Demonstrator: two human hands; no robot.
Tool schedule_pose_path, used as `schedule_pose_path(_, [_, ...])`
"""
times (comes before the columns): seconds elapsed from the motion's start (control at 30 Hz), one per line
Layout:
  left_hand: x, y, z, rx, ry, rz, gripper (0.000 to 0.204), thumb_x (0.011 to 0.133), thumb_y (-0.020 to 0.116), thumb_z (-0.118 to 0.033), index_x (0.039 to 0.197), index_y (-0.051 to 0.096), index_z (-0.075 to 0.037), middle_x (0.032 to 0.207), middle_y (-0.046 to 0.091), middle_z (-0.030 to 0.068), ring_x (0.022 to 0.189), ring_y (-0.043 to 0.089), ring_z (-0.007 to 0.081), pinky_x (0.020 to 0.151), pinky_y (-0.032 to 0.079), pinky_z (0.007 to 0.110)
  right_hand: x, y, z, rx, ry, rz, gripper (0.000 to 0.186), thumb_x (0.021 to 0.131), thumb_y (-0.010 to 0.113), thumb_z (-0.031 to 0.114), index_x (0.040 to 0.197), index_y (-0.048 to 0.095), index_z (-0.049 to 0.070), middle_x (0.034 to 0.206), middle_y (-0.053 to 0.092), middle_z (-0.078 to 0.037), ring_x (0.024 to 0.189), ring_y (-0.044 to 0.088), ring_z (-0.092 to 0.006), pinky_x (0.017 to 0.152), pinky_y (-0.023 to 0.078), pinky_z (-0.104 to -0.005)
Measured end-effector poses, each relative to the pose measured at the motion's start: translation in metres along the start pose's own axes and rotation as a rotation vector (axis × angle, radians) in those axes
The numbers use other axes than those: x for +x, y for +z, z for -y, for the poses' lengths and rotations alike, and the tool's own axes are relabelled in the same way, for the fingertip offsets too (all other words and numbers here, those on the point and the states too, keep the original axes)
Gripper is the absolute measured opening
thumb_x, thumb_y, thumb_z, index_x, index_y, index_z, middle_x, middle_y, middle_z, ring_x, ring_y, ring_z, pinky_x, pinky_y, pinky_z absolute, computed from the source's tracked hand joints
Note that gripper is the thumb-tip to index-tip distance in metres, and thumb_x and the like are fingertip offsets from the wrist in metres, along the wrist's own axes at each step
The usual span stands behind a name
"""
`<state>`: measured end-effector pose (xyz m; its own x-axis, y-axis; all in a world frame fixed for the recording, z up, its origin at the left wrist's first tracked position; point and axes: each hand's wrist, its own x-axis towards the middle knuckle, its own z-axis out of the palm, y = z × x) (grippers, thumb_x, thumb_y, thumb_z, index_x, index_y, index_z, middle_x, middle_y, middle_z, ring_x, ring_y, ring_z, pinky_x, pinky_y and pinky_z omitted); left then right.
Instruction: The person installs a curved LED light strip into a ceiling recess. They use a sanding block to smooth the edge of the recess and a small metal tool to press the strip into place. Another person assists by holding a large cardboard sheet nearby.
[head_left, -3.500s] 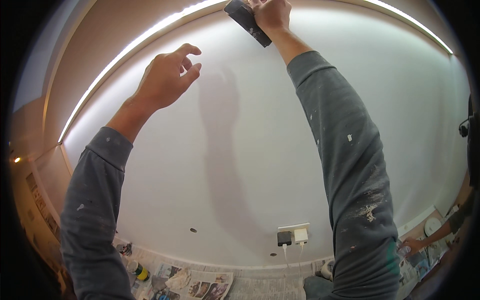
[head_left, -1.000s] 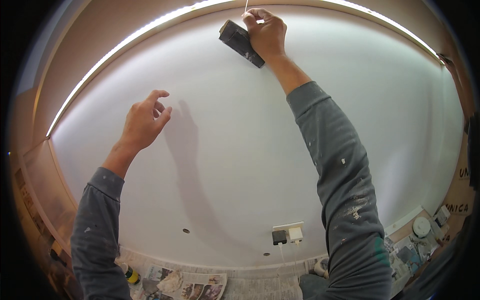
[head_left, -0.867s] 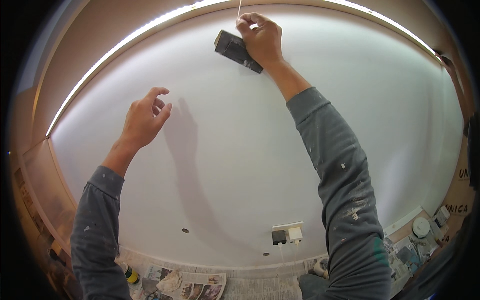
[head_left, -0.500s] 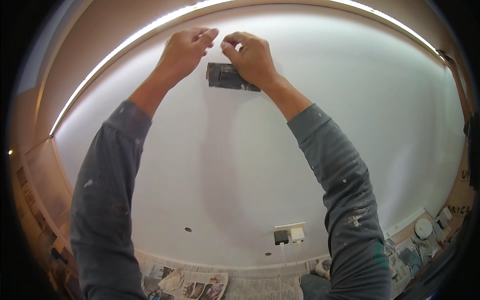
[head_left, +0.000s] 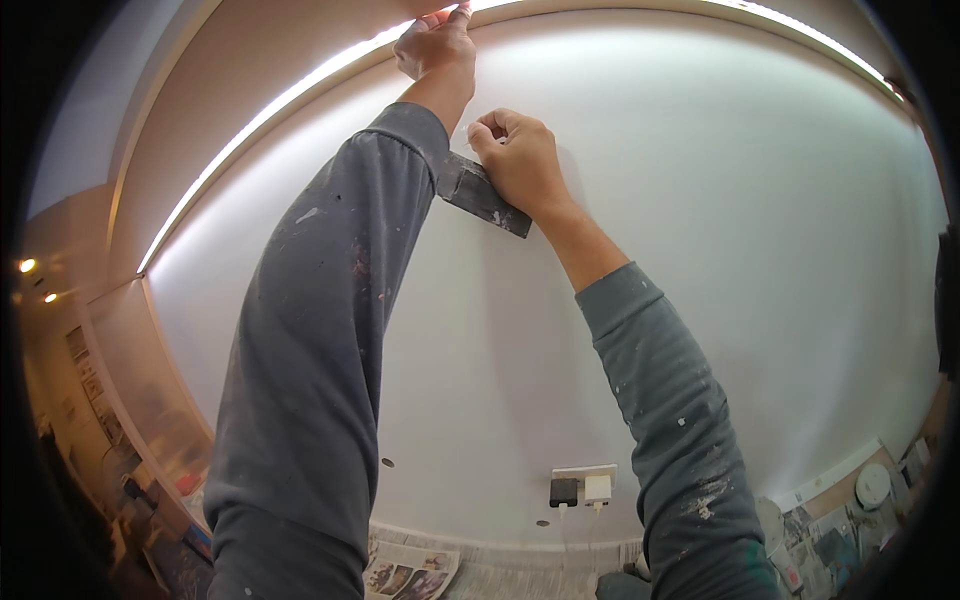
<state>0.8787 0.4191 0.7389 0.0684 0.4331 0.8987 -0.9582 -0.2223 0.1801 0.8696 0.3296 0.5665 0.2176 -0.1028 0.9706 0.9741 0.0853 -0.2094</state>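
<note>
My left hand (head_left: 435,50) is high at the top of the white wall (head_left: 780,250), its fingertips closed at the lit strip (head_left: 318,76); whatever they grip is hidden. Lower and to its right, my right hand (head_left: 520,165) is curled over a dark, paint-flecked rectangular block (head_left: 462,185) against the wall. Its thumb and forefinger come together near a thin whitish strand too faint to make out clearly. Grey, paint-stained sleeves cover both forearms, the left one crossing the middle of the view.
Low on the wall, a black charger (head_left: 563,492) and a white charger (head_left: 597,490) are plugged in with hanging cables. Newspapers (head_left: 410,575) lie along the bottom, and a round white object (head_left: 872,485) sits among clutter at lower right. A wooden-framed panel (head_left: 150,390) stands at left.
My left hand has risen from mid-wall to the lit strip. My right hand has come down from the top with the dark block. A co-worker's arm seen earliest at right is out of sight.
</note>
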Motion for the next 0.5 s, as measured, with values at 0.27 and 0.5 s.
schedule_pose_path(0.27, [-0.025,0.007,-0.021,0.06,-0.016,-0.099,0.01,0.096,0.075,-0.009,0.1,0.069,-0.002,0.09,0.074,0.0061,0.071,0.069,0.0144,0.066,0.054,0.026,0.004,-0.006,-0.004,-0.027,-0.022,0.074,0.028,0.094,0.068,0.024,0.098,0.077,-0.002,0.086,0.077,-0.016,0.079,0.072,-0.0237,0.08,0.057,-0.0362])
schedule_pose_path(0.5, [-0.018,-0.012,-0.029,0.132,-0.003,-0.167,0.013,0.094,0.072,-0.009,0.102,0.068,0.0,0.091,0.073,0.0107,0.063,0.068,0.0158,0.055,0.057,0.029,0.006,-0.005,0.006,0.0,-0.028,0.104,0.024,0.089,0.069,0.019,0.088,0.077,-0.004,0.083,0.075,-0.023,0.076,0.075,-0.0325,0.078,0.059,-0.0406])
